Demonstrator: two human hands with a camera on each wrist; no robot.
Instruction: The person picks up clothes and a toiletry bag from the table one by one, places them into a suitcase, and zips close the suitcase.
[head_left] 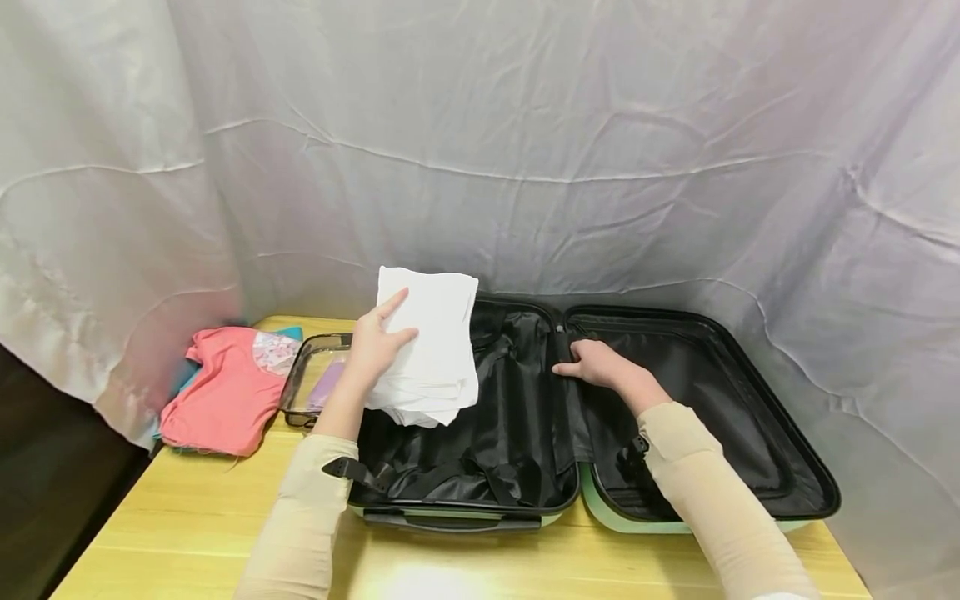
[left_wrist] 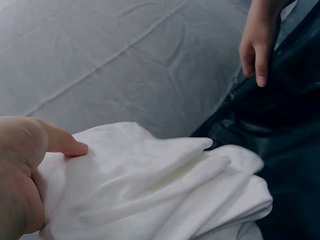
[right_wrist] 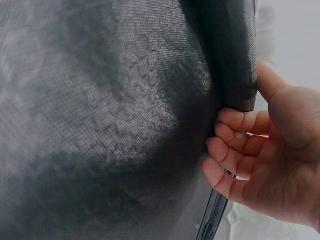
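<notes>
My left hand (head_left: 369,350) holds a folded stack of white cloth (head_left: 435,333) over the left half of an open black-lined suitcase (head_left: 517,408). In the left wrist view its thumb lies on top of the soft white folds (left_wrist: 135,175); the other fingers are hidden there. Near the suitcase's middle hinge is my right hand (head_left: 600,364). Up close in the right wrist view, its fingers curl at the edge of a black mesh lining (right_wrist: 237,60), with the thumb on the opposite side of that fabric edge. Dark straps (head_left: 450,475) lie inside the left half.
On the wooden table (head_left: 187,517), left of the suitcase, a coral garment (head_left: 225,387) rests over teal cloth (head_left: 291,332). Between them and the suitcase stands a clear, dark-rimmed container (head_left: 298,385) with something purple (head_left: 327,385) inside. A grey curtain (head_left: 525,125) hangs close behind.
</notes>
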